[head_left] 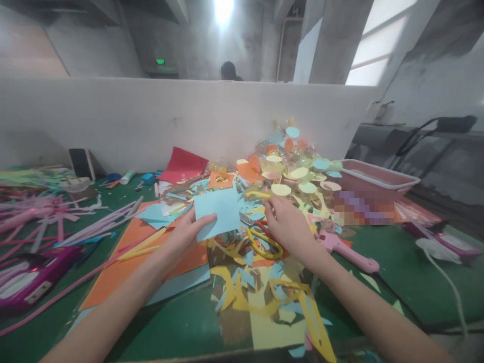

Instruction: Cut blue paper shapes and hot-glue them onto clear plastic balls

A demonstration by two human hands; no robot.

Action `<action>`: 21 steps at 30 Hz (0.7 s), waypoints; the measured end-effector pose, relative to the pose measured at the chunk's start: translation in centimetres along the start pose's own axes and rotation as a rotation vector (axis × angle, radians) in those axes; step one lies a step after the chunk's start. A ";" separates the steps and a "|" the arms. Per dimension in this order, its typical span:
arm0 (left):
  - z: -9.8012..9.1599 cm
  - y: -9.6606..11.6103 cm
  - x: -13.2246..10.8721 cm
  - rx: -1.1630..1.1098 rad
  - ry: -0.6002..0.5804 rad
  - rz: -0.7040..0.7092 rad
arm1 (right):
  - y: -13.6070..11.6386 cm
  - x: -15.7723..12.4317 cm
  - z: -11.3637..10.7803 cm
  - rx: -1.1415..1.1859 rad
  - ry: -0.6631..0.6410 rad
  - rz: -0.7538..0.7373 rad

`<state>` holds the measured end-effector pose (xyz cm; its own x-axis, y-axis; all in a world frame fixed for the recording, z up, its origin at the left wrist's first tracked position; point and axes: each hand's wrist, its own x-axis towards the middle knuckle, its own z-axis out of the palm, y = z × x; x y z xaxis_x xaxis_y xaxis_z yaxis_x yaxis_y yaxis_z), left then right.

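I see the left hand (192,225) pinching a light blue paper sheet (221,209), thumb on its face and the other fingers behind. Right of it, the right hand (288,222) curls over scissors (248,220) with red handles; I can't tell whether it grips them. A small tub (80,187) stands far left, a pink basin (378,182) at right; their contents are unclear to me. The roughly rectangular sheet is held tilted above cut paper scraps (228,290).
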<state>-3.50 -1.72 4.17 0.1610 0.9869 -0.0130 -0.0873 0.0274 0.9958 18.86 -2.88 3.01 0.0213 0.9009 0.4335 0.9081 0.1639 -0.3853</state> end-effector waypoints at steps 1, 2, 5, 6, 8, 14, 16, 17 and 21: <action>0.0 -0.1 0.0 0.016 0.009 0.029 | 0.1 0.0 -0.1 -0.077 -0.061 0.020; 0.0 -0.2 0.1 0.035 0.017 0.055 | 0.1 0.0 -0.1 -0.146 -0.120 0.033; -0.3 -0.5 0.3 0.136 0.073 0.152 | 0.2 -0.3 0.0 -0.301 -0.282 0.028; -0.4 -0.7 0.4 0.177 0.102 0.187 | 0.1 -0.5 0.1 -0.335 -0.325 0.014; -0.6 -0.9 0.6 0.250 0.162 0.239 | 0.1 -0.9 0.3 -0.374 -0.391 -0.025; -0.8 -1.3 0.9 0.281 0.242 0.269 | 0.1 -1.4 0.6 -0.390 -0.484 -0.093; -0.7 -1.3 0.8 0.277 0.246 0.256 | 0.2 -1.3 0.5 -0.390 -0.505 -0.092; -0.6 -1.2 0.8 0.277 0.250 0.248 | 0.2 -1.3 0.5 -0.386 -0.512 -0.087; -0.3 -1.1 0.5 0.272 0.290 0.224 | -0.1 -1.2 0.6 -0.373 -0.511 -0.043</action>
<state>-3.62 -1.19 3.09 -0.1180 0.9686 0.2189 0.1792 -0.1961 0.9641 18.54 -3.76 2.06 -0.1367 0.9899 -0.0371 0.9904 0.1358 -0.0261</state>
